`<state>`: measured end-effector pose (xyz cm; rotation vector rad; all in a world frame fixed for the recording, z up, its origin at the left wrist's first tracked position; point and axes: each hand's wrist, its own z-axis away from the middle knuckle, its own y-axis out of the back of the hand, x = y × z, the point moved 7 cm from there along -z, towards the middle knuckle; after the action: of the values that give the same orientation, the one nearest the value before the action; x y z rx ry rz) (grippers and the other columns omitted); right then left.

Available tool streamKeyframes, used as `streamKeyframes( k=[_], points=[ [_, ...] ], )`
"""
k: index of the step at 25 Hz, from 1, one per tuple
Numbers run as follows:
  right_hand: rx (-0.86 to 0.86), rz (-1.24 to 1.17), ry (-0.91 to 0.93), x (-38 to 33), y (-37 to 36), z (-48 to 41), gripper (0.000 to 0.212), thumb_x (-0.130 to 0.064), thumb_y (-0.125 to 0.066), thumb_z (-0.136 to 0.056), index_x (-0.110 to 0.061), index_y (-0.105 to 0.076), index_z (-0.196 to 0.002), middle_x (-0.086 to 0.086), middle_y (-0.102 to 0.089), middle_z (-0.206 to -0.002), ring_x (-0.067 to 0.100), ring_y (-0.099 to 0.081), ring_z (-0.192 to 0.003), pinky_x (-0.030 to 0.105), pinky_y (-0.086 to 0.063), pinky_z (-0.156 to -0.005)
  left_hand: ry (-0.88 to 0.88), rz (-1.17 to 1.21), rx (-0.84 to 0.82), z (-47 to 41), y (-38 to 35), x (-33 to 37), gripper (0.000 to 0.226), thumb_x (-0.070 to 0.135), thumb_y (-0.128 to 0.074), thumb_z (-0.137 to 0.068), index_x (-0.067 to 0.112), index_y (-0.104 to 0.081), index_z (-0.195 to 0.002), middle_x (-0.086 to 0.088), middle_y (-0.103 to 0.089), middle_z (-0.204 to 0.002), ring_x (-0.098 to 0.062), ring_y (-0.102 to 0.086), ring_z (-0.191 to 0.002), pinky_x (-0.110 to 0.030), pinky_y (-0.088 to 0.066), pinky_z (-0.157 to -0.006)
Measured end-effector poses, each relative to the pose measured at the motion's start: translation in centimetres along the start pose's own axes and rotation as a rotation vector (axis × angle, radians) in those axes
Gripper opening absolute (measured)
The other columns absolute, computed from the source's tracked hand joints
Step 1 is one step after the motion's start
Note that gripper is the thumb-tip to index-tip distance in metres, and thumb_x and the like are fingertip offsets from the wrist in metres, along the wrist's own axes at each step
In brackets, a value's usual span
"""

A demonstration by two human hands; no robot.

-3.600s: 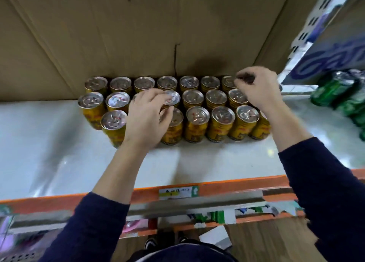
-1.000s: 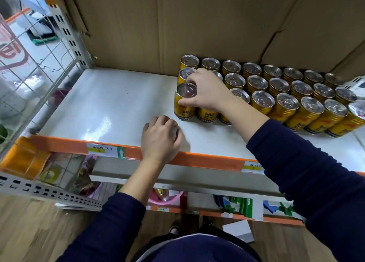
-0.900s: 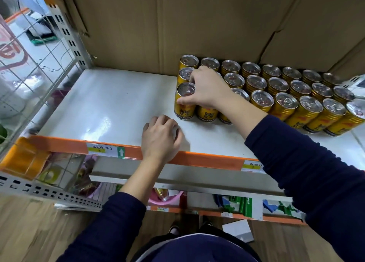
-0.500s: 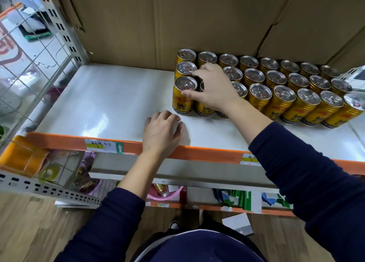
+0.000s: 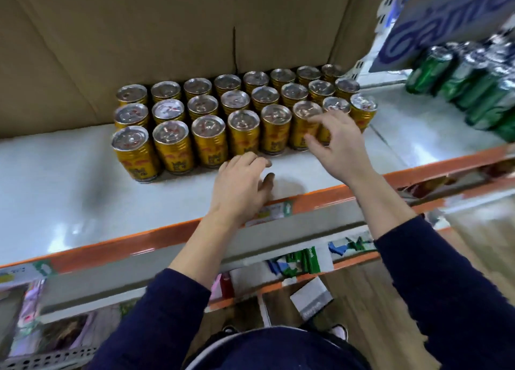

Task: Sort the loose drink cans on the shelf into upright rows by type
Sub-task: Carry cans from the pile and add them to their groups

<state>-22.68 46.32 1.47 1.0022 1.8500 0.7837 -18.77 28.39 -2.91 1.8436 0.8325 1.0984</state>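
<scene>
Several gold drink cans with silver tops stand upright in three rows on the white shelf, backed against cardboard. My left hand rests palm down on the shelf just in front of the front row, fingers loosely curled, holding nothing. My right hand hovers at the right end of the front row with its fingers spread, close to the cans there and gripping none. Green cans lie packed on the neighbouring shelf at the far right.
A brown cardboard wall closes the back. The shelf's orange front edge carries a price label. A blue-lettered sign hangs at the upper right. Lower shelves hold packaged goods; wooden floor lies below.
My right hand has left the cans at the left end of the block and now sits open at the right end. The view has swung right. My left hand stays on the shelf.
</scene>
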Motion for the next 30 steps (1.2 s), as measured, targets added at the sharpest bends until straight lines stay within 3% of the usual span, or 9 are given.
streamKeyframes(
  k=[6,10,15,20,26,30],
  points=[
    [-0.059,0.007,-0.148,14.8,6.4,3.6,0.031,-0.019,-0.064,-0.088,-0.008,-0.064,-0.117,0.012,-0.06,-0.117,0.03,-0.054,-0.113,0.032,-0.038,-0.094,-0.056,0.03,-0.022,-6.4,-7.5,12.5,0.03,0.032,-0.055,-0.093,0.016,-0.064,-0.117,-0.005,-0.062,-0.114,-0.028,-0.055,-0.109,-0.039,-0.04,-0.089],
    [-0.088,-0.026,-0.15,22.7,10.9,5.7,0.03,-0.019,-0.063,-0.089,-0.009,-0.064,-0.117,0.01,-0.06,-0.116,0.027,-0.055,-0.111,0.035,-0.043,-0.093,-0.04,0.057,-0.024,-9.5,-11.4,20.0,0.029,0.03,-0.056,-0.093,0.014,-0.065,-0.116,-0.006,-0.062,-0.112,-0.027,-0.055,-0.108,-0.038,-0.042,-0.088],
    [-0.069,-0.016,-0.148,31.6,16.0,6.5,0.029,-0.016,-0.064,-0.089,-0.006,-0.064,-0.116,0.011,-0.061,-0.114,0.027,-0.055,-0.108,0.029,-0.039,-0.091,-0.016,0.068,-0.03,-13.9,-15.2,27.6,0.03,0.032,-0.056,-0.093,0.016,-0.064,-0.117,-0.004,-0.064,-0.112,-0.025,-0.057,-0.107,-0.039,-0.045,-0.09],
    [-0.039,-0.024,-0.128,36.9,19.0,3.7,0.03,-0.015,-0.064,-0.088,-0.003,-0.064,-0.116,0.013,-0.06,-0.112,0.028,-0.055,-0.109,0.031,-0.04,-0.094,-0.021,0.056,0.008,-19.1,-16.9,31.1,0.029,0.031,-0.055,-0.094,0.016,-0.064,-0.117,-0.003,-0.064,-0.114,-0.024,-0.057,-0.107,-0.038,-0.046,-0.087],
    [0.052,0.135,-0.055,41.6,22.6,-3.1,0.028,-0.02,-0.068,-0.083,-0.007,-0.068,-0.108,0.013,-0.064,-0.105,0.033,-0.056,-0.103,0.036,-0.036,-0.096,0.001,0.088,0.055,-27.2,-18.3,32.1,0.033,0.032,-0.055,-0.093,0.015,-0.061,-0.121,-0.004,-0.062,-0.117,-0.023,-0.056,-0.108,-0.036,-0.045,-0.089],
    [-0.163,0.205,-0.107,44.3,21.4,-6.2,0.049,-0.038,-0.074,-0.078,-0.016,-0.063,-0.121,0.009,-0.056,-0.12,0.036,-0.048,-0.112,0.041,-0.04,-0.096,0.026,0.123,0.068,-32.9,-19.0,31.6,0.034,0.03,-0.055,-0.093,0.013,-0.06,-0.122,-0.007,-0.061,-0.115,-0.024,-0.056,-0.107,-0.038,-0.044,-0.091]
  ],
)
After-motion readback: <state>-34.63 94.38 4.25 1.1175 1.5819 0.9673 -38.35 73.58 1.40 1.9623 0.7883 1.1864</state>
